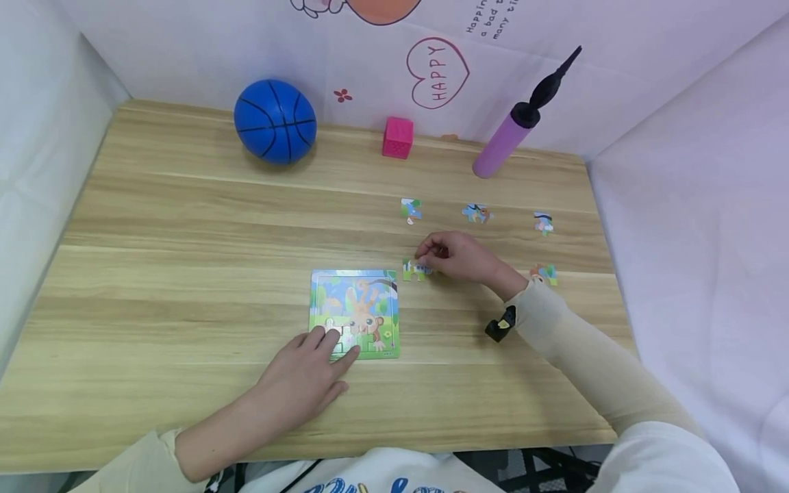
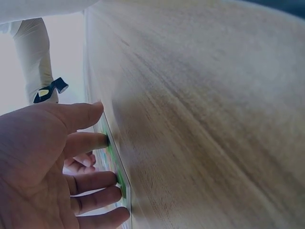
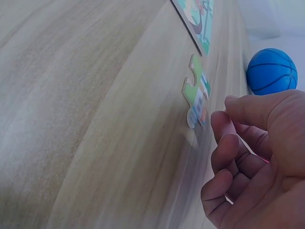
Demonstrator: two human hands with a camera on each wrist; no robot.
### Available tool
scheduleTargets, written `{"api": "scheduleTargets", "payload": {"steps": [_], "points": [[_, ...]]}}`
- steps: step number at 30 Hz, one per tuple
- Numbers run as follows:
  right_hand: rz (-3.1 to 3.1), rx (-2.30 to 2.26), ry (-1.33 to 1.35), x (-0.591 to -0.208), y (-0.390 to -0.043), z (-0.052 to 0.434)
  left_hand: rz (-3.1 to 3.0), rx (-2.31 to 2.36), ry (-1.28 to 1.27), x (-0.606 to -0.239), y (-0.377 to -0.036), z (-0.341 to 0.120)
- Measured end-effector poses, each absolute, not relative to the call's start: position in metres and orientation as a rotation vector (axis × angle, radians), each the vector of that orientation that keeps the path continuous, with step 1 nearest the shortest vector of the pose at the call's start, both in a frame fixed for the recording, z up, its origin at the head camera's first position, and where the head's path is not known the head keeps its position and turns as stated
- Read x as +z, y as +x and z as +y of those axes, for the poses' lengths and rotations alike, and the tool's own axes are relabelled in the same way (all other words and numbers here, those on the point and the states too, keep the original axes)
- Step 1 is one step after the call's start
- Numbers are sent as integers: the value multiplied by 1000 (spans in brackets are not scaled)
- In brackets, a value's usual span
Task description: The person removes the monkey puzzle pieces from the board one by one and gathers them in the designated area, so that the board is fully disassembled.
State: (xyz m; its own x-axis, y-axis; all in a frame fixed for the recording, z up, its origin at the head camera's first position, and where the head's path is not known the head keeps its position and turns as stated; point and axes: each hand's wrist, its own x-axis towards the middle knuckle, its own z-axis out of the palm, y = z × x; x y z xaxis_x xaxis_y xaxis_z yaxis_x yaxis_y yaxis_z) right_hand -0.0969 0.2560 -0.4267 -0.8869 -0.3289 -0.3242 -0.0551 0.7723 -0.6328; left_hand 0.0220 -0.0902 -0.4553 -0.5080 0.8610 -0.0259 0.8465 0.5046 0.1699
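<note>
Filling the scene, a wooden table bears a picture puzzle; the left hand, fingers extended, rests on its near-left corner — while the right hand, loosely curled and gripping nothing, hovers at a loose piece beside the puzzle's right edge.

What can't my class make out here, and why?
- Head: the lower-left corner of the puzzle board, covered by the left hand.
- Head: the right end of the puzzle piece beside it, covered by the right hand.
- Head: the ends of the wall lettering, cut off by the top edge.
- Right wrist: most of the puzzle board, cut off by the top edge.
- Left wrist: most of the puzzle board's picture, behind the left hand.
</note>
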Motion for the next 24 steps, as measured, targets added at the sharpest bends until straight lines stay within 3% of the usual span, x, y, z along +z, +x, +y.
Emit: {"api": "scheduleTargets", "payload": {"steps": [12,24], "points": [[2548,-916,-378,-427,-89,250,2667,163,1496,-459,22,-92],[2352,-729,-738,-419,-50,190,2674,178,1510,-460,20,-93]]}}
